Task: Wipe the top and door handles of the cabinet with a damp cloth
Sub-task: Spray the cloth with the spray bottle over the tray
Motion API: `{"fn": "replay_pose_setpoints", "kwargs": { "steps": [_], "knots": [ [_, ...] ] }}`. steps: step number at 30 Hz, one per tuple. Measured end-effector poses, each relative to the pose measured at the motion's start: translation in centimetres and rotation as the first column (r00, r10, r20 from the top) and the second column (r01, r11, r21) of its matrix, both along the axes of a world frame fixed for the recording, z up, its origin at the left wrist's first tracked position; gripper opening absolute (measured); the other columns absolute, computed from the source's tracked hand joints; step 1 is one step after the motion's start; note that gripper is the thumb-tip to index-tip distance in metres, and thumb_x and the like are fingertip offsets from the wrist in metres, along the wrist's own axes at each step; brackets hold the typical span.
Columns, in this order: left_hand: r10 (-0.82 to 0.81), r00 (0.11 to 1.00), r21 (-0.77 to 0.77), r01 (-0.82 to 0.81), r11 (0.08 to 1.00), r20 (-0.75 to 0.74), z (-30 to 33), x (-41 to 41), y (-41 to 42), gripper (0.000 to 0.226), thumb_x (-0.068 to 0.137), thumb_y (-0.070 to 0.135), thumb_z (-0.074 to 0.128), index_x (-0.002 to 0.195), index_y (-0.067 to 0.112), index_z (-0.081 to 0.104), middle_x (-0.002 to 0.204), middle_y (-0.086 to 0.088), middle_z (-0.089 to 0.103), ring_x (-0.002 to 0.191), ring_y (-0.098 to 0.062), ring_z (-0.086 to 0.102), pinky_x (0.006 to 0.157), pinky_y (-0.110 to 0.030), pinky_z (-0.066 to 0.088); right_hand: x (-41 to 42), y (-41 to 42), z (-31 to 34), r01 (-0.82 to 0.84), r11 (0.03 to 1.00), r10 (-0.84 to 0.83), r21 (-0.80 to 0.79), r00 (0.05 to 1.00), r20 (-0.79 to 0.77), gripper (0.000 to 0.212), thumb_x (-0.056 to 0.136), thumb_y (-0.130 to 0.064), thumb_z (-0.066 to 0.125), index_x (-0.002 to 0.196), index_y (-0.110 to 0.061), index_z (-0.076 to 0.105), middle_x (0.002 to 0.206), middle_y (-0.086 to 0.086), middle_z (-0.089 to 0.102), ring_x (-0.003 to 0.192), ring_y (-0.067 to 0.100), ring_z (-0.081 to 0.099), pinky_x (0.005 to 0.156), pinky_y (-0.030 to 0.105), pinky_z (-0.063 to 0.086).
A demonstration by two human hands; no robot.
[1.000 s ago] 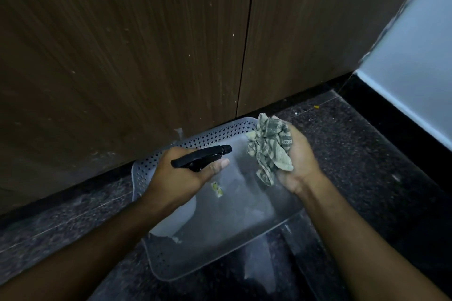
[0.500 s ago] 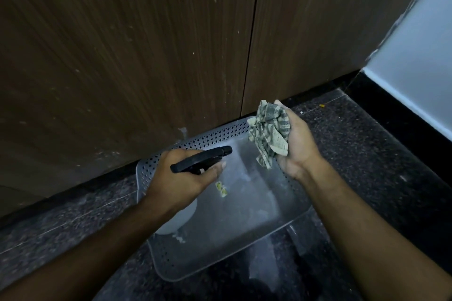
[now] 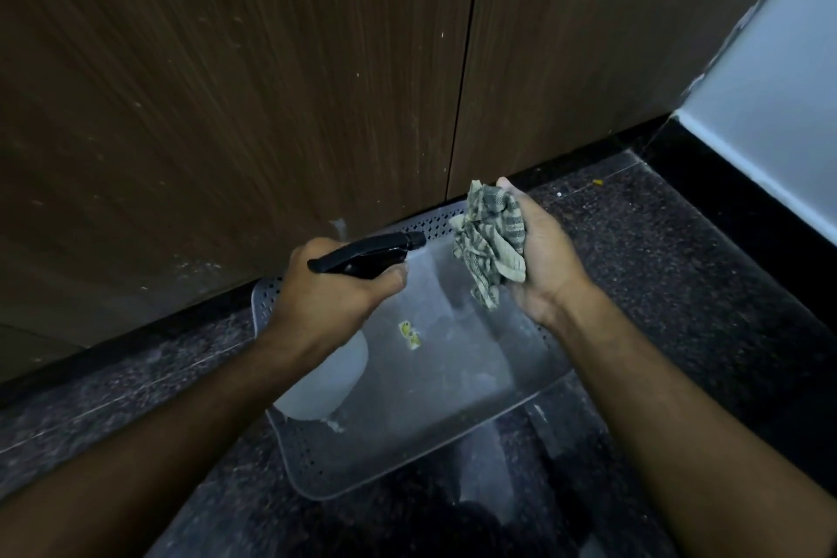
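My left hand (image 3: 330, 299) grips a spray bottle (image 3: 367, 258) with a black trigger head and a white body that shows below my wrist. The nozzle points right, toward a crumpled grey-green striped cloth (image 3: 491, 240). My right hand (image 3: 539, 258) is closed around that cloth, a short gap from the nozzle. Both hands hover over a tray. Two dark brown wooden cabinet doors (image 3: 271, 82) fill the upper view, split by a vertical seam. No handles or cabinet top are in view.
A perforated metal tray (image 3: 453, 421) lies on the dark speckled floor (image 3: 679, 285) against the cabinet's black plinth. A pale wall (image 3: 779, 113) with a black skirting runs along the right side.
Both hands have lifted slightly toward the cabinet. The right hand with the cloth has stayed just ahead of the nozzle.
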State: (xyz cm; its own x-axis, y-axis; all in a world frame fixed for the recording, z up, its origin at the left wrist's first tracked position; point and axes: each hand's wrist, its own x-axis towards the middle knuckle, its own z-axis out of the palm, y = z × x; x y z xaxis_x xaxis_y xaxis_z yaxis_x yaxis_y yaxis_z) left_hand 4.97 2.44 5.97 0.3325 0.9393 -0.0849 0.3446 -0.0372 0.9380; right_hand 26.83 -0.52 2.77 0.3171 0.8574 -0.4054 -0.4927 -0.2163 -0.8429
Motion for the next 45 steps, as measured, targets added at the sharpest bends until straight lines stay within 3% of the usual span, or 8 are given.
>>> {"fn": "replay_pose_setpoints", "kwargs": {
  "steps": [6, 10, 13, 19, 26, 33, 36, 45],
  "knots": [
    [-0.068, 0.997, 0.037, 0.070, 0.997, -0.048, -0.1, -0.7, -0.3, 0.029, 0.080, 0.030, 0.077, 0.055, 0.018, 0.068, 0.044, 0.007, 0.058, 0.038, -0.006, 0.051, 0.045, -0.022, 0.041, -0.1, -0.1, 0.0, 0.011, 1.000, -0.011, -0.025, 1.000, 0.017, 0.043, 0.095, -0.051, 0.062, 0.110, -0.013, 0.075, 0.112, 0.022, 0.073, 0.103, 0.037, 0.066, 0.103, 0.054, 0.050],
    [-0.034, 0.989, 0.140, 0.054, 0.989, -0.146, -0.4, -0.7, -1.2, 0.034, 0.074, 0.023, 0.081, 0.051, 0.008, 0.061, 0.041, 0.009, 0.050, 0.036, -0.002, 0.047, 0.039, -0.009, 0.032, 0.2, 0.3, 0.6, -0.010, 1.000, 0.010, -0.010, 1.000, 0.004, 0.042, 0.096, -0.050, 0.060, 0.109, -0.013, 0.075, 0.111, 0.022, 0.073, 0.100, 0.034, 0.067, 0.104, 0.054, 0.048],
    [-0.064, 0.995, 0.104, 0.072, 0.992, -0.080, -0.1, -0.8, -0.9, 0.027, 0.078, 0.021, 0.080, 0.054, 0.019, 0.066, 0.044, 0.010, 0.057, 0.039, 0.001, 0.052, 0.042, -0.012, 0.038, 0.3, 0.3, 0.8, -0.029, 1.000, 0.030, 0.006, 0.999, -0.025, 0.039, 0.097, -0.049, 0.058, 0.107, -0.015, 0.076, 0.109, 0.021, 0.073, 0.097, 0.030, 0.066, 0.100, 0.053, 0.050],
    [0.093, 0.987, 0.108, -0.079, 0.991, -0.133, -0.2, -0.6, -0.1, 0.025, 0.077, 0.023, 0.079, 0.062, 0.006, 0.069, 0.047, -0.004, 0.058, 0.040, -0.010, 0.051, 0.043, -0.026, 0.041, 0.2, -0.4, 0.9, -0.103, 0.992, 0.113, 0.069, 0.980, -0.162, 0.038, 0.098, -0.045, 0.055, 0.105, -0.013, 0.072, 0.104, 0.017, 0.070, 0.085, 0.026, 0.068, 0.076, 0.037, 0.058],
    [0.086, 0.989, 0.041, -0.081, 0.996, -0.123, -0.1, -0.4, 0.3, 0.028, 0.075, 0.030, 0.078, 0.056, 0.012, 0.066, 0.046, -0.005, 0.058, 0.039, -0.014, 0.052, 0.045, -0.032, 0.044, 0.4, -0.7, 0.9, -0.192, 0.975, 0.209, 0.113, 0.964, -0.163, 0.039, 0.098, -0.046, 0.055, 0.091, -0.016, 0.079, 0.093, 0.012, 0.075, 0.085, 0.024, 0.069, 0.080, 0.039, 0.054],
    [-0.024, 0.988, 0.096, 0.039, 0.995, -0.151, -0.4, -0.9, 0.0, 0.035, 0.074, 0.028, 0.080, 0.052, 0.009, 0.060, 0.043, 0.001, 0.051, 0.036, -0.006, 0.046, 0.039, -0.018, 0.035, 0.9, -0.3, 1.1, -0.153, 0.981, 0.172, 0.116, 0.969, -0.177, 0.038, 0.098, -0.044, 0.056, 0.093, -0.014, 0.077, 0.091, 0.012, 0.074, 0.083, 0.025, 0.069, 0.075, 0.035, 0.058],
    [0.008, 0.989, 0.155, 0.015, 0.988, -0.149, -0.7, -0.9, -0.5, 0.024, 0.073, 0.028, 0.081, 0.061, 0.010, 0.070, 0.053, 0.000, 0.062, 0.041, -0.003, 0.054, 0.039, -0.009, 0.035, 1.1, -0.2, 1.2, -0.134, 0.984, 0.153, 0.121, 0.974, -0.169, 0.037, 0.099, -0.044, 0.056, 0.095, -0.013, 0.075, 0.091, 0.013, 0.074, 0.082, 0.026, 0.068, 0.076, 0.037, 0.057],
    [-0.017, 0.978, 0.229, 0.066, 0.971, -0.208, -0.9, -0.9, -0.5, 0.029, 0.073, 0.033, 0.081, 0.053, 0.018, 0.065, 0.049, 0.009, 0.058, 0.039, 0.001, 0.052, 0.037, -0.004, 0.029, 1.4, -0.3, 1.0, -0.104, 0.985, 0.131, 0.141, 0.972, -0.195, 0.039, 0.097, -0.046, 0.054, 0.098, -0.012, 0.074, 0.093, 0.013, 0.073, 0.082, 0.026, 0.068, 0.072, 0.037, 0.057]
  ]
}}
